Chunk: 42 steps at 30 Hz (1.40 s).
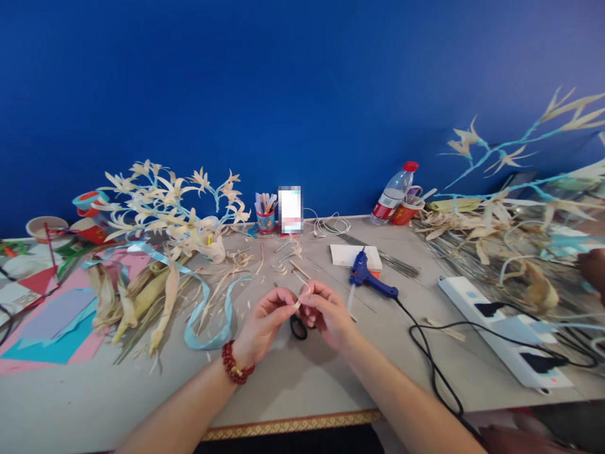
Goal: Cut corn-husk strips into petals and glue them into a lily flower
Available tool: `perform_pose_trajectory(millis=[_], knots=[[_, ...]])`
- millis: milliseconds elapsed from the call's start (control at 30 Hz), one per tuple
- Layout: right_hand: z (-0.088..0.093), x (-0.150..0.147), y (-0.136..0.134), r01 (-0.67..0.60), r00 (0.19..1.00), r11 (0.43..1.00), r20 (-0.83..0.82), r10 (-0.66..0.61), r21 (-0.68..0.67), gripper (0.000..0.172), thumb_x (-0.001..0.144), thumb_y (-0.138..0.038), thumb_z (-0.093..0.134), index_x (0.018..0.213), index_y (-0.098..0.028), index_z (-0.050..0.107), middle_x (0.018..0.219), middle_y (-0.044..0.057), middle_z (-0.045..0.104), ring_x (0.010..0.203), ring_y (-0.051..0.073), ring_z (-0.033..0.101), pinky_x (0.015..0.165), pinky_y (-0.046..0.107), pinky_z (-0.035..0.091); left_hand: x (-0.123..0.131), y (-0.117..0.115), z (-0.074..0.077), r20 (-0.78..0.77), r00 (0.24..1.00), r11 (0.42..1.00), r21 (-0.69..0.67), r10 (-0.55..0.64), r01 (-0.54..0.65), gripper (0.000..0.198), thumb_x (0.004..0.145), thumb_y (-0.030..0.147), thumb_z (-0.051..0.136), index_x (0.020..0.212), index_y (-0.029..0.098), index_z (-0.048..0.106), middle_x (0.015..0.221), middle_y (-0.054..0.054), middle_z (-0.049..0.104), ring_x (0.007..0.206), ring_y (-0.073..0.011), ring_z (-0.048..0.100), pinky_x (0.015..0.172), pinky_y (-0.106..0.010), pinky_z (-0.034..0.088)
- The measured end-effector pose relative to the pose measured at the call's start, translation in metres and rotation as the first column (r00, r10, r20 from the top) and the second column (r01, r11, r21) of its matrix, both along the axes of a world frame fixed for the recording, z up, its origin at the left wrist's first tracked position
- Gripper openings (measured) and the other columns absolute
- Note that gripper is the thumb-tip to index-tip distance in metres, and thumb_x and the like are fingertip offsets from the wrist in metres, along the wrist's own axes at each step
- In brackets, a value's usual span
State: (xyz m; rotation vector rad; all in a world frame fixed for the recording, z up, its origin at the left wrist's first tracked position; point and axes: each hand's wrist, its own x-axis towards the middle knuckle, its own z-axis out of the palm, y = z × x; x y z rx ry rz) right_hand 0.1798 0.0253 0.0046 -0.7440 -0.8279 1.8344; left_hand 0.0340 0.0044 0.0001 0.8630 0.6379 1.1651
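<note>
My left hand (268,318), with a dark red bead bracelet (234,364) at the wrist, is closed in a pinch. My right hand (326,315) meets it fingertip to fingertip, also pinching. Between them is a small pale corn husk strip (305,289), its thin end curling up above the fingers. Most of the strip is hidden by my fingertips. Under the hands lie scissors, of which a black handle loop (298,328) shows. A blue glue gun (371,275) rests to the right of my right hand, nose on a white box (340,255).
Husk flowers on blue stems (174,202) stand in a cup at left, near a light blue ribbon (203,343) and dried husks (137,293). At right are a power strip (486,334), black cords, wires and a plastic bottle (390,198). Another person's hand (593,271) shows at the right edge.
</note>
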Motion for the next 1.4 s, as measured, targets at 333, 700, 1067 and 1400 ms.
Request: perform_pose_trajectory(millis=[333,700,1067,1400], knots=[[0.000,0.005,0.005,0.061,0.998,0.998,-0.014,-0.061,0.016,0.018,0.069,-0.021,0.070,0.064,-0.019,0.053,0.046,-0.007,0.047,0.039,0.005,0.036,0.039,0.017,0.029,-0.003,0.001,-0.001,-0.039,0.999,1.000,-0.008,0.026,-0.026,0.012,0.077,0.025,0.072,0.075,0.017,0.063,0.079,-0.002,0.060,0.079,-0.0161,0.055,0.079,-0.029,0.040],[0.004,0.015,0.013,0.118,0.987,0.993,-0.111,-0.115,0.020,0.020,0.069,-0.017,0.069,0.065,-0.019,0.050,0.049,-0.008,0.046,0.041,0.004,0.032,0.040,0.016,0.026,-0.006,0.004,-0.002,0.088,0.994,0.998,-0.006,-0.059,0.060,0.009,0.077,0.022,0.070,0.075,0.017,0.062,0.079,-0.001,0.056,0.082,-0.0163,0.055,0.089,-0.034,0.040],[0.001,0.004,0.003,0.070,0.997,0.995,0.027,-0.072,0.067,0.023,0.070,-0.025,0.072,0.065,-0.019,0.051,0.044,-0.008,0.046,0.038,0.006,0.037,0.039,0.017,0.030,-0.006,0.002,0.000,-0.213,0.973,0.995,0.066,0.084,-0.072,0.013,0.077,0.027,0.073,0.084,0.018,0.068,0.080,-0.002,0.064,0.078,-0.0156,0.056,0.076,-0.027,0.043],[0.004,0.010,0.009,0.132,0.991,0.988,-0.030,-0.130,0.078,0.024,0.068,-0.023,0.072,0.064,-0.020,0.050,0.047,-0.009,0.045,0.038,0.005,0.036,0.038,0.017,0.030,-0.008,0.003,0.001,-0.239,0.970,0.989,0.150,0.038,-0.001,0.007,0.080,0.025,0.069,0.079,0.018,0.066,0.082,-0.003,0.061,0.082,-0.0163,0.055,0.078,-0.027,0.042]])
